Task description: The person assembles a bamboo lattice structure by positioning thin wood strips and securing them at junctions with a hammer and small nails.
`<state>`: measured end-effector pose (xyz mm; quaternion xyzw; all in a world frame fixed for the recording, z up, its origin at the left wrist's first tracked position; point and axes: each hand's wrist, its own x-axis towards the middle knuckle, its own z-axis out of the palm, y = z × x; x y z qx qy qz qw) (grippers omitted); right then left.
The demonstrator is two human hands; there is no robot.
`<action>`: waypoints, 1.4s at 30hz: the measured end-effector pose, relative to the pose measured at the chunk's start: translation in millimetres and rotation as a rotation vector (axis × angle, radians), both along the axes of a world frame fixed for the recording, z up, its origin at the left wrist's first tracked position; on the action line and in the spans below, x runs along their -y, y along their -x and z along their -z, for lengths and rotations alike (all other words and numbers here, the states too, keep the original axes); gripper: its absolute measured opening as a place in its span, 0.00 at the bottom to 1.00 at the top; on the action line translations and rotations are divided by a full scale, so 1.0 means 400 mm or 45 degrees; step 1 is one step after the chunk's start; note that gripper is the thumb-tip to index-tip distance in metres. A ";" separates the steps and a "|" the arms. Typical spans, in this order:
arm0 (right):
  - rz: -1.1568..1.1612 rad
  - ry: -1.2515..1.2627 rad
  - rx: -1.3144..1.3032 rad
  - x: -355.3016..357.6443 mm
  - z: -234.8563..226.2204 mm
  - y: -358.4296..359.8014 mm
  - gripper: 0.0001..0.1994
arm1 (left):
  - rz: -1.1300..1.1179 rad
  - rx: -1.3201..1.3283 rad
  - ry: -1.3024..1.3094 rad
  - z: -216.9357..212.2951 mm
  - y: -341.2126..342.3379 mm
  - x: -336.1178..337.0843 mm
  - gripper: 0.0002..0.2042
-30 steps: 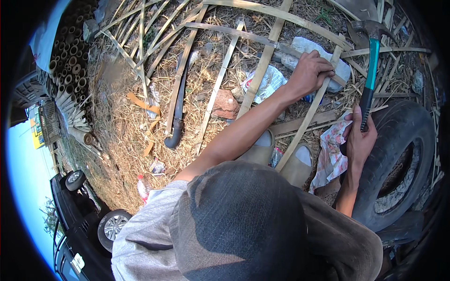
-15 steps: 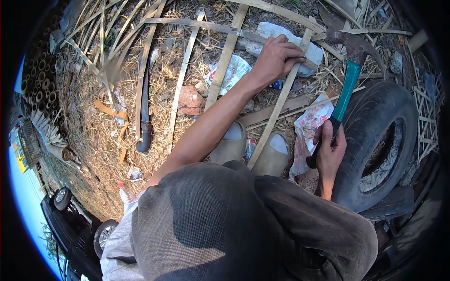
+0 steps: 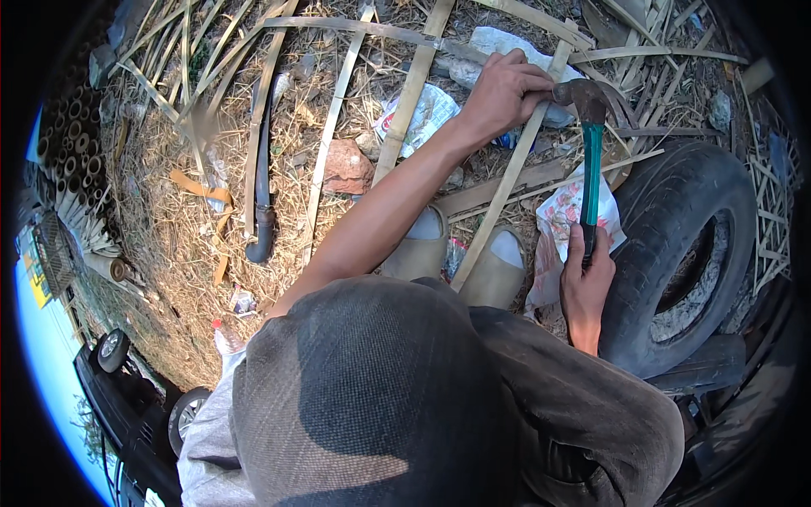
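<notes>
My left hand (image 3: 503, 93) reaches forward and grips a long bamboo slat (image 3: 498, 198) where it crosses another slat (image 3: 363, 29) of a flat lattice on the straw-covered ground. My right hand (image 3: 585, 279) is closed around the lower end of a hammer (image 3: 591, 169) with a teal handle. The rusty hammer head (image 3: 581, 91) sits right beside the fingers of my left hand, on or just above the crossing. Whether anything small is pinched between those fingers is hidden.
An old black tyre (image 3: 701, 220) lies right of the hammer. My two grey shoes (image 3: 418, 249) stand under the slat. A dark curved blade (image 3: 262, 194), a reddish stone (image 3: 346, 169), crumpled wrappers (image 3: 427, 110), stacked bamboo tubes (image 3: 72, 144) and a black vehicle (image 3: 127, 397) lie to the left.
The hammer, raised well to the right a second ago, has swung down and left until its head is next to my left hand. The left hand stayed on the slat.
</notes>
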<state>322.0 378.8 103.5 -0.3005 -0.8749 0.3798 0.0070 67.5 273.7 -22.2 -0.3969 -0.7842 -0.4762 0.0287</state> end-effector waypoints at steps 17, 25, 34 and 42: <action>0.015 -0.069 -0.005 0.025 -0.007 0.001 0.13 | 0.006 0.000 0.010 0.003 -0.004 0.000 0.08; 0.066 0.031 0.075 0.030 -0.013 0.008 0.14 | 0.005 0.008 0.022 -0.001 -0.008 0.006 0.08; 0.087 0.051 0.009 0.039 -0.007 0.005 0.15 | 0.029 -0.010 -0.002 0.006 0.000 0.003 0.09; 0.176 0.108 -0.029 0.035 -0.021 0.010 0.13 | 0.021 0.006 -0.012 0.015 -0.009 0.009 0.08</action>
